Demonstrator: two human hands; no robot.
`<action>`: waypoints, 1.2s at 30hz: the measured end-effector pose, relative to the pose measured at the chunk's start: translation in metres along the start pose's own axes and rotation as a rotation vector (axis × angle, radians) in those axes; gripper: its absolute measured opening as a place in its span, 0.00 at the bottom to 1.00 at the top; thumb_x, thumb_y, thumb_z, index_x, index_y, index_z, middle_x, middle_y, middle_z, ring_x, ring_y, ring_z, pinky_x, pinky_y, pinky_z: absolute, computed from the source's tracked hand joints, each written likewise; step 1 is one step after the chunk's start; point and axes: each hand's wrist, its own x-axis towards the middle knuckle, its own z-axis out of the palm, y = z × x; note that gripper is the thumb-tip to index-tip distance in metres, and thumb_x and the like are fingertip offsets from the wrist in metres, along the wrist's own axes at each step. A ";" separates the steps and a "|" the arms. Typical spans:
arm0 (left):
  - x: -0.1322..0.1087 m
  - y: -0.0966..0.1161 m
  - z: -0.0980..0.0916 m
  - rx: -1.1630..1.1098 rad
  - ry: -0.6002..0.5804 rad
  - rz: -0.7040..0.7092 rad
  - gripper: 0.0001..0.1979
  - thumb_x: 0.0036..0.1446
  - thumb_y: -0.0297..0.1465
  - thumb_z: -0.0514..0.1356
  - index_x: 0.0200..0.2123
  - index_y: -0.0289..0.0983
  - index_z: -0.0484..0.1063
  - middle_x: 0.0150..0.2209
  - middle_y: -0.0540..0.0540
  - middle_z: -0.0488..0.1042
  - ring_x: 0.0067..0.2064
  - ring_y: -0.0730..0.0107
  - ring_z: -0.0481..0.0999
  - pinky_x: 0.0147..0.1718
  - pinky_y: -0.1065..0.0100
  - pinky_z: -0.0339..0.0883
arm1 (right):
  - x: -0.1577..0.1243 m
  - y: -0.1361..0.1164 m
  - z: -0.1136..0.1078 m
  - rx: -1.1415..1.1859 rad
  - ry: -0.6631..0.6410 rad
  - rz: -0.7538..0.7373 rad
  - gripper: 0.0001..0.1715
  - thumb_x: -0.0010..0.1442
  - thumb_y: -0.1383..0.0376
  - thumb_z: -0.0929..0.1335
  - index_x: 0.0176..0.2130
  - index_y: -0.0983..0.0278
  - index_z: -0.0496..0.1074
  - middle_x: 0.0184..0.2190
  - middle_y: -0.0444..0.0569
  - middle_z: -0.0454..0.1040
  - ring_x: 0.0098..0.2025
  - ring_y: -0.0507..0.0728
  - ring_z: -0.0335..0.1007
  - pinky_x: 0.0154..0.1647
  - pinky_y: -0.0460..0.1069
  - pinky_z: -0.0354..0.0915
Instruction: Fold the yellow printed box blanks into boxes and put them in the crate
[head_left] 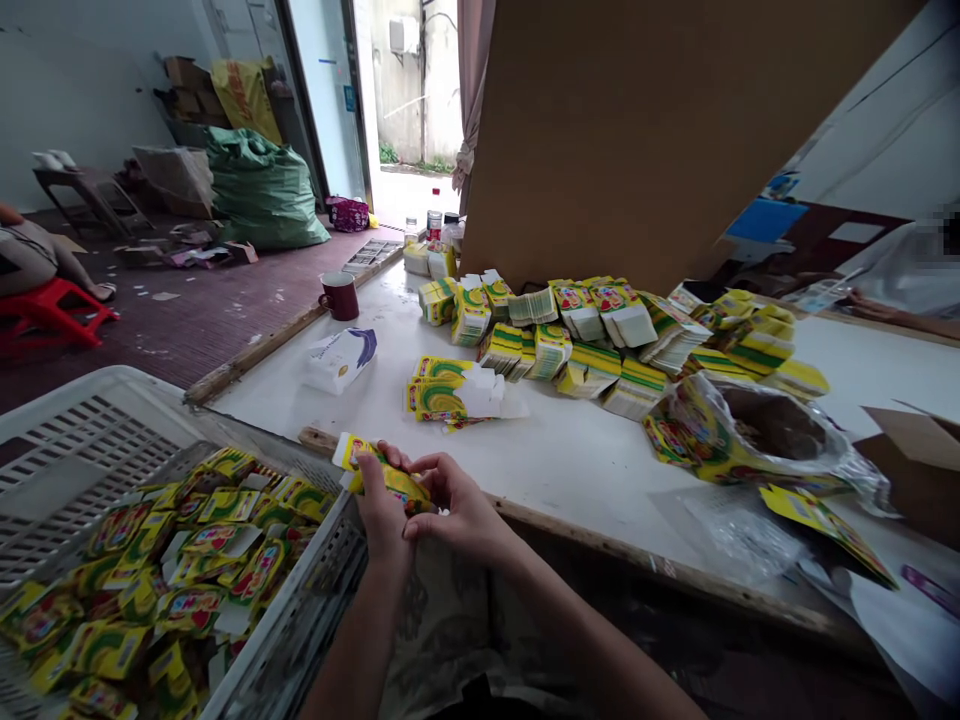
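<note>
We see a yellow printed carton (390, 482) a little off the middle of the view, toward seven o'clock, held over the near edge of the white tabletop (570, 465). The left hand (381, 505) is closed around it, pinching it with the thumb laid along one side, and a white flap stands clear toward ten o'clock — likely so that end stays unobstructed. The right hand (466, 515) brackets the lower end between thumb and fingers; we cannot tell whether they pinch it or merely steady it.

At one o'clock from the hands, flattened cartons (442, 390) lie loosely fanned, which we judge keeps single ones easy to lift. Farther off, at two o'clock, carton bundles (592, 355) stand packed in rows, probably to save room and stop them toppling. The white plastic crate (112, 400) sits at nine o'clock, close against the tabletop, its filled-looking cartons (217, 540) jumbled — order seems unimportant there. Toward eleven o'clock, the maroon mug (343, 298) stands at the far side, apart from the cartons.
</note>
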 end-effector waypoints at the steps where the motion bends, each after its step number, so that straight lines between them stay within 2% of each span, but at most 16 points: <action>1: 0.000 0.000 -0.005 0.018 -0.025 -0.003 0.24 0.49 0.55 0.62 0.33 0.39 0.67 0.29 0.53 0.67 0.31 0.74 0.70 0.35 0.72 0.68 | 0.002 0.000 -0.003 -0.027 0.041 -0.005 0.29 0.45 0.58 0.78 0.45 0.61 0.67 0.28 0.39 0.69 0.31 0.52 0.65 0.33 0.47 0.61; 3: -0.002 0.002 -0.015 0.127 -0.128 0.003 0.26 0.46 0.54 0.65 0.37 0.38 0.70 0.36 0.48 0.73 0.39 0.67 0.74 0.42 0.67 0.70 | 0.003 -0.001 -0.010 -0.061 0.139 -0.043 0.23 0.50 0.58 0.75 0.44 0.61 0.69 0.31 0.41 0.72 0.34 0.53 0.68 0.36 0.48 0.63; 5: -0.005 0.005 -0.025 0.320 -0.231 0.009 0.23 0.47 0.49 0.67 0.38 0.37 0.72 0.38 0.46 0.76 0.41 0.64 0.76 0.44 0.65 0.70 | 0.001 0.000 -0.017 -0.059 0.196 -0.077 0.18 0.54 0.56 0.73 0.41 0.61 0.70 0.33 0.44 0.74 0.34 0.54 0.70 0.36 0.48 0.66; 9: -0.009 0.016 -0.039 0.593 -0.253 0.015 0.13 0.51 0.40 0.67 0.34 0.36 0.76 0.33 0.47 0.80 0.38 0.62 0.78 0.42 0.66 0.71 | -0.009 0.003 -0.027 -0.112 0.213 -0.107 0.18 0.55 0.52 0.71 0.28 0.63 0.68 0.22 0.42 0.71 0.24 0.52 0.66 0.25 0.47 0.64; 11: -0.009 0.027 -0.043 0.647 -0.318 0.034 0.14 0.52 0.41 0.66 0.36 0.36 0.77 0.38 0.44 0.81 0.44 0.58 0.78 0.47 0.63 0.70 | -0.014 0.000 -0.034 -0.179 0.233 -0.145 0.17 0.56 0.53 0.71 0.26 0.63 0.70 0.21 0.43 0.72 0.24 0.52 0.66 0.25 0.47 0.64; 14: -0.006 0.047 -0.044 0.634 -0.513 0.076 0.29 0.55 0.49 0.61 0.54 0.37 0.69 0.56 0.39 0.73 0.58 0.53 0.70 0.57 0.57 0.63 | -0.021 -0.011 -0.047 -0.342 0.257 -0.246 0.08 0.57 0.60 0.72 0.30 0.62 0.77 0.29 0.48 0.77 0.33 0.56 0.70 0.37 0.52 0.67; 15: -0.005 0.053 -0.044 0.656 -0.583 0.078 0.36 0.53 0.51 0.61 0.60 0.38 0.63 0.60 0.38 0.68 0.61 0.51 0.66 0.59 0.55 0.60 | -0.023 -0.015 -0.050 -0.459 0.231 -0.317 0.05 0.59 0.62 0.71 0.32 0.61 0.78 0.32 0.49 0.79 0.36 0.57 0.70 0.43 0.53 0.66; 17: -0.005 0.059 -0.044 0.814 -0.720 0.022 0.47 0.45 0.52 0.67 0.64 0.38 0.56 0.64 0.36 0.62 0.64 0.48 0.61 0.62 0.51 0.55 | -0.028 -0.022 -0.052 -0.740 0.115 -0.494 0.06 0.62 0.66 0.69 0.35 0.58 0.78 0.35 0.47 0.80 0.42 0.57 0.70 0.54 0.57 0.62; 19: -0.008 0.056 -0.043 1.006 -0.862 -0.079 0.48 0.39 0.45 0.72 0.62 0.39 0.58 0.63 0.37 0.64 0.64 0.47 0.62 0.62 0.51 0.55 | -0.035 -0.025 -0.048 -0.952 -0.002 -0.631 0.10 0.64 0.67 0.67 0.39 0.55 0.77 0.40 0.44 0.80 0.49 0.57 0.69 0.64 0.60 0.52; 21: -0.014 0.047 -0.044 1.105 -0.918 -0.117 0.41 0.43 0.39 0.71 0.60 0.39 0.60 0.60 0.38 0.67 0.62 0.48 0.65 0.60 0.51 0.59 | -0.041 -0.024 -0.041 -0.963 0.003 -0.631 0.13 0.64 0.65 0.67 0.47 0.53 0.74 0.53 0.47 0.74 0.61 0.60 0.61 0.69 0.64 0.41; 23: -0.020 0.035 -0.045 1.165 -0.868 -0.053 0.35 0.49 0.35 0.66 0.60 0.38 0.58 0.57 0.38 0.70 0.59 0.51 0.69 0.57 0.53 0.63 | -0.044 -0.018 -0.036 -0.807 0.135 -0.533 0.29 0.61 0.61 0.70 0.60 0.54 0.64 0.66 0.53 0.57 0.68 0.65 0.47 0.69 0.66 0.41; 25: -0.025 0.027 -0.048 1.237 -0.787 0.050 0.35 0.50 0.33 0.63 0.60 0.36 0.54 0.55 0.37 0.70 0.56 0.51 0.71 0.55 0.52 0.66 | -0.044 -0.009 -0.032 -0.528 0.245 -0.375 0.43 0.59 0.55 0.70 0.67 0.59 0.52 0.69 0.59 0.47 0.70 0.67 0.43 0.67 0.65 0.46; 29: -0.035 0.020 -0.051 1.271 -0.783 0.198 0.37 0.51 0.30 0.61 0.61 0.37 0.48 0.56 0.33 0.68 0.54 0.52 0.73 0.51 0.52 0.69 | -0.036 0.004 -0.024 0.199 0.197 0.042 0.49 0.59 0.51 0.69 0.68 0.61 0.43 0.66 0.63 0.56 0.62 0.66 0.62 0.61 0.63 0.59; 31: -0.038 0.018 -0.052 1.233 -0.779 0.249 0.36 0.53 0.29 0.60 0.61 0.39 0.46 0.57 0.34 0.67 0.54 0.55 0.73 0.49 0.55 0.71 | -0.033 0.005 -0.017 0.518 0.208 0.173 0.56 0.54 0.51 0.73 0.68 0.62 0.40 0.61 0.62 0.64 0.57 0.64 0.69 0.58 0.61 0.63; 33: -0.040 0.015 -0.053 1.204 -0.747 0.304 0.36 0.53 0.30 0.60 0.61 0.40 0.45 0.57 0.34 0.67 0.52 0.56 0.74 0.47 0.58 0.72 | -0.031 0.003 -0.010 0.694 0.226 0.187 0.58 0.49 0.52 0.76 0.66 0.61 0.46 0.57 0.59 0.69 0.54 0.64 0.71 0.56 0.60 0.65; 36: -0.040 0.013 -0.055 1.224 -0.719 0.413 0.33 0.52 0.28 0.60 0.58 0.40 0.49 0.50 0.37 0.69 0.49 0.57 0.75 0.45 0.58 0.72 | -0.031 0.003 -0.003 0.731 0.165 0.193 0.44 0.47 0.51 0.77 0.58 0.62 0.64 0.52 0.56 0.74 0.52 0.64 0.72 0.55 0.57 0.66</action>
